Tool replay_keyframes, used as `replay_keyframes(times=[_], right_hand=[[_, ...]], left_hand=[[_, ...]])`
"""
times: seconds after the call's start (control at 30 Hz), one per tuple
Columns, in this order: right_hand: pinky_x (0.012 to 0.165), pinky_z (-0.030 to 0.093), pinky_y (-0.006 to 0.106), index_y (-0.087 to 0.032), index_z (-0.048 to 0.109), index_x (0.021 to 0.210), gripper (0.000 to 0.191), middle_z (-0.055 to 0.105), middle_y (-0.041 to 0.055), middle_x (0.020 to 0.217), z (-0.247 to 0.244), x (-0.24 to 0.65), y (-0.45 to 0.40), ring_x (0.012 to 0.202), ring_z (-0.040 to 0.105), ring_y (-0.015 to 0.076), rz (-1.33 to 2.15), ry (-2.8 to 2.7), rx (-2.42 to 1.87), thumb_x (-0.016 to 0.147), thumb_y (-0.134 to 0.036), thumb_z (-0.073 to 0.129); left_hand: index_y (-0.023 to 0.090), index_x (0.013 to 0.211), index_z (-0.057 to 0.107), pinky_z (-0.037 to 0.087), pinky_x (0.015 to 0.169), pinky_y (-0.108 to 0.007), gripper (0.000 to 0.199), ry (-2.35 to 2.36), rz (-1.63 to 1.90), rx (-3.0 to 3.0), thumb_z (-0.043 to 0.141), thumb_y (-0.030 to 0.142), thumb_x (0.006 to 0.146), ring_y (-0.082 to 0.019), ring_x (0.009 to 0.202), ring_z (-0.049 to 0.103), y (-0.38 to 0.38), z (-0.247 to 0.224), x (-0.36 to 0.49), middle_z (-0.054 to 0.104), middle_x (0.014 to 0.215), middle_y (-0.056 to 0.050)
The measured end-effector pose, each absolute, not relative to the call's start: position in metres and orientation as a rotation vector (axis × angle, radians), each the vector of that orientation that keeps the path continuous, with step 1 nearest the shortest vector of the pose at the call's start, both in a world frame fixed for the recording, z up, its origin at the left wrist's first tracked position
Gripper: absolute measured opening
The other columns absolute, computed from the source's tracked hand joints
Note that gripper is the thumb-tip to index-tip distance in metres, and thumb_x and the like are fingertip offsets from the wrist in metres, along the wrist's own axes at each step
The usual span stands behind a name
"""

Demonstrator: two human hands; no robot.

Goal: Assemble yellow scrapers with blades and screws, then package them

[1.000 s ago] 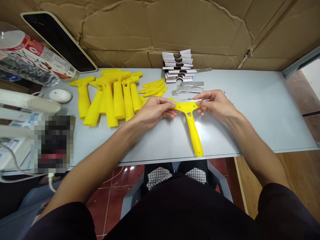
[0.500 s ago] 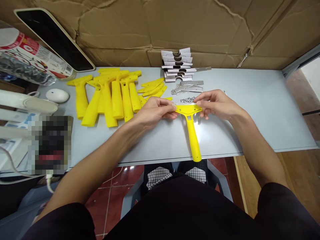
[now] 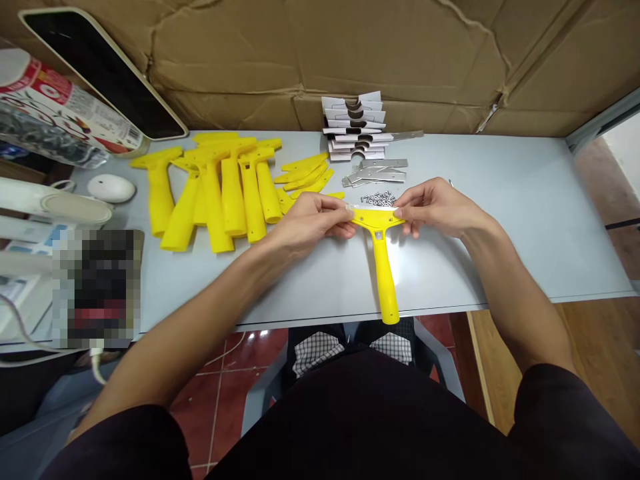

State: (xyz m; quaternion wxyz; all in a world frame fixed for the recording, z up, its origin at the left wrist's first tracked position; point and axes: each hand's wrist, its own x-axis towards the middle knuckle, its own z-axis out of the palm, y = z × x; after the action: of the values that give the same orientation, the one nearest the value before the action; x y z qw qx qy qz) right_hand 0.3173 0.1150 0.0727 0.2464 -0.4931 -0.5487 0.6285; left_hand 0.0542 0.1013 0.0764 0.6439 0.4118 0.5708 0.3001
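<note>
A yellow scraper (image 3: 384,267) is held between my two hands, its handle pointing toward me and its bottom end at the table's front edge. A thin metal blade strip shows along its head. My left hand (image 3: 320,217) pinches the left end of the head, and my right hand (image 3: 435,208) pinches the right end. Just behind the head lies a small heap of screws and nuts (image 3: 379,199). Farther back are flat metal plates (image 3: 385,172). Loose yellow cover pieces (image 3: 305,172) lie beyond my left hand.
Several yellow scraper handles (image 3: 215,193) are piled at the left. White folded papers holding blades (image 3: 356,127) stand by the cardboard wall (image 3: 230,60). Farther left are a white mouse (image 3: 111,189), a tablet (image 3: 105,70), a bottle (image 3: 55,107) and a phone with a cable (image 3: 103,287).
Both hands keep their pinch on the scraper, which has barely shifted. The right fingers have moved slightly on the head's right end. The view has moved a little.
</note>
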Motion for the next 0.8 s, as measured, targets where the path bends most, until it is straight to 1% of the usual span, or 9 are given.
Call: replay_keyframes(times=[0.13, 0.2, 0.33, 0.47, 0.6, 0.8], right_hand=[[0.06, 0.065, 0.038, -0.015, 0.083, 0.09, 0.038, 0.075, 0.0073, 0.072, 0.072, 0.317, 0.115, 0.063, 0.072, 0.0195, 1.691, -1.506, -1.363, 0.073, -0.038, 0.107], [0.06, 0.065, 0.037, -0.015, 0.083, 0.09, 0.038, 0.074, 0.0067, 0.071, 0.072, 0.317, 0.115, 0.062, 0.072, 0.0192, 1.677, -1.51, -1.363, 0.073, -0.038, 0.107], [0.057, 0.064, 0.034, -0.015, 0.083, 0.088, 0.04, 0.074, 0.006, 0.069, 0.072, 0.316, 0.114, 0.059, 0.07, 0.017, 1.671, -1.514, -1.345, 0.071, -0.04, 0.109], [0.054, 0.063, 0.033, -0.018, 0.083, 0.088, 0.041, 0.075, 0.0038, 0.066, 0.073, 0.316, 0.114, 0.055, 0.067, 0.0154, 1.681, -1.501, -1.314, 0.067, -0.041, 0.11], [0.056, 0.064, 0.035, -0.02, 0.084, 0.096, 0.04, 0.076, 0.003, 0.067, 0.072, 0.317, 0.114, 0.055, 0.069, 0.0171, 1.678, -1.494, -1.297, 0.07, -0.036, 0.109], [0.058, 0.063, 0.037, -0.017, 0.084, 0.094, 0.031, 0.075, 0.0053, 0.072, 0.072, 0.317, 0.113, 0.057, 0.07, 0.0173, 1.641, -1.506, -1.296, 0.075, -0.032, 0.105]], left_hand=[[0.008, 0.076, 0.079, 0.063, 0.065, -0.021, 0.021, 1.233, 0.731, 0.869, 0.075, 0.002, 0.095, -0.012, 0.058, 0.074, 0.104, 0.067, 0.054, 0.08, 0.07, -0.011], [0.007, 0.077, 0.079, 0.063, 0.065, -0.02, 0.019, 1.205, 0.74, 0.858, 0.076, 0.002, 0.095, -0.012, 0.059, 0.074, 0.105, 0.064, 0.053, 0.08, 0.072, -0.011], [0.008, 0.075, 0.076, 0.063, 0.064, -0.02, 0.02, 1.236, 0.735, 0.846, 0.076, 0.0, 0.093, -0.011, 0.056, 0.073, 0.105, 0.066, 0.054, 0.078, 0.068, -0.009], [0.01, 0.076, 0.074, 0.064, 0.067, -0.021, 0.019, 1.275, 0.726, 0.855, 0.077, -0.001, 0.091, -0.012, 0.056, 0.073, 0.102, 0.069, 0.055, 0.078, 0.067, -0.008], [0.011, 0.075, 0.074, 0.065, 0.072, -0.023, 0.018, 1.268, 0.715, 0.888, 0.078, 0.002, 0.091, -0.012, 0.058, 0.073, 0.102, 0.069, 0.054, 0.078, 0.069, -0.008], [0.008, 0.075, 0.077, 0.064, 0.07, -0.023, 0.017, 1.213, 0.716, 0.842, 0.075, 0.0, 0.09, -0.013, 0.06, 0.075, 0.104, 0.068, 0.053, 0.079, 0.071, -0.011]])
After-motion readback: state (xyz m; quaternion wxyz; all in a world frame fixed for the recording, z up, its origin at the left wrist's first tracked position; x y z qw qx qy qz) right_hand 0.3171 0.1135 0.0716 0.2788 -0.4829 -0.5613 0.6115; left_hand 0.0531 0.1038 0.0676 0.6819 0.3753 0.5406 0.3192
